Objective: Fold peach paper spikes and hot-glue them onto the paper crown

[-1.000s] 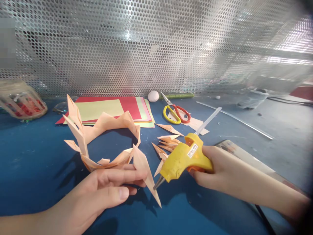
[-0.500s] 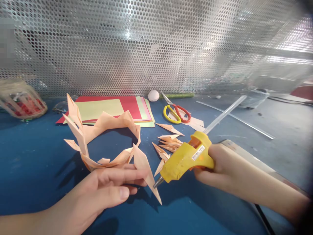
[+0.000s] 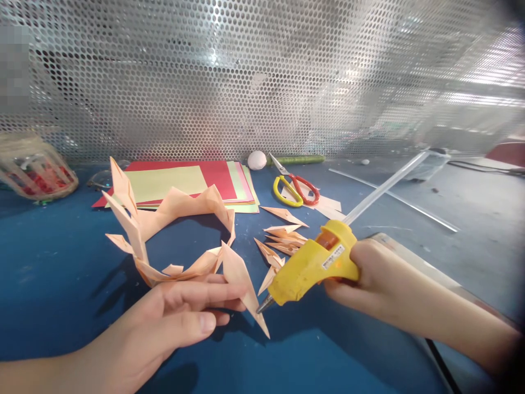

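My left hand (image 3: pixel 176 312) is closed, with a pointed folded peach paper piece (image 3: pixel 240 279) gripped between its fingers. Just beyond these fingers a ring of folded peach paper (image 3: pixel 186 205) lies on the blue tabletop, with tall points standing up at its left side. A yellow hot glue gun (image 3: pixel 314 262) is in my right hand (image 3: pixel 365 279), its fingers wrapped round the handle. The metal nozzle is at the lower part of the held paper piece and seems to touch it. From the gun's back a clear glue stick (image 3: pixel 385 186) sticks out.
Loose folded paper points (image 3: pixel 283 238) lie behind the glue gun. Farther back are scissors (image 3: pixel 295 189), coloured paper sheets (image 3: pixel 164 183), a white ball (image 3: pixel 257 160) and another glue stick (image 3: pixel 394 200). A jar (image 3: pixel 39 167) stands at left before the perforated metal screen (image 3: pixel 246 76).
The back end of the glue stick has shifted right and upward. Both hands stay almost still, the nozzle remaining at the paper piece.
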A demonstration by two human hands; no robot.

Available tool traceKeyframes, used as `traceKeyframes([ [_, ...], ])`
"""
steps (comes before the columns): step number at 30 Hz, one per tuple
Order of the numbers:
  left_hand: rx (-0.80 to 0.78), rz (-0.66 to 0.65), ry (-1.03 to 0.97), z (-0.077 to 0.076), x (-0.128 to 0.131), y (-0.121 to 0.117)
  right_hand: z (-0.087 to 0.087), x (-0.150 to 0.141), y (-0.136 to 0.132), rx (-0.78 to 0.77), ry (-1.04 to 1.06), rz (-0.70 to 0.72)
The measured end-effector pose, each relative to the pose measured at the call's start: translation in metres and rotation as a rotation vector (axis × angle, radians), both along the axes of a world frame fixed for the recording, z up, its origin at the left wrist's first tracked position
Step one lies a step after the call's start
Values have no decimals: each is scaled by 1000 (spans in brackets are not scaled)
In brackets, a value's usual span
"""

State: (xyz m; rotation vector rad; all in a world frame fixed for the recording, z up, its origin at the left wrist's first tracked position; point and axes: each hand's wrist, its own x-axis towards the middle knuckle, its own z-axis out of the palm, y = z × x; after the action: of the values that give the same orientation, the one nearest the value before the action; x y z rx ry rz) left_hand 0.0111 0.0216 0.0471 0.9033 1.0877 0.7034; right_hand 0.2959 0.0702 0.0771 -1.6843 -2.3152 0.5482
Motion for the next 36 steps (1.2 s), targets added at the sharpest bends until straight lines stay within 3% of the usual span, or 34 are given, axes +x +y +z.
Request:
traceKeyframes([
  [9, -14, 12, -3, -1, 0, 0, 8, -1, -2, -44, -13, -12],
  [15, -29, 26, -23, -4, -2, -3, 3, 3, 2, -37, -12, -17],
  [25, -42, -6, -65, 4, 3, 0, 6, -3, -2, -109, 55, -58],
  [36, 46, -25, -13, -2, -2, -1, -3, -3, 2, -39, 12, -28],
])
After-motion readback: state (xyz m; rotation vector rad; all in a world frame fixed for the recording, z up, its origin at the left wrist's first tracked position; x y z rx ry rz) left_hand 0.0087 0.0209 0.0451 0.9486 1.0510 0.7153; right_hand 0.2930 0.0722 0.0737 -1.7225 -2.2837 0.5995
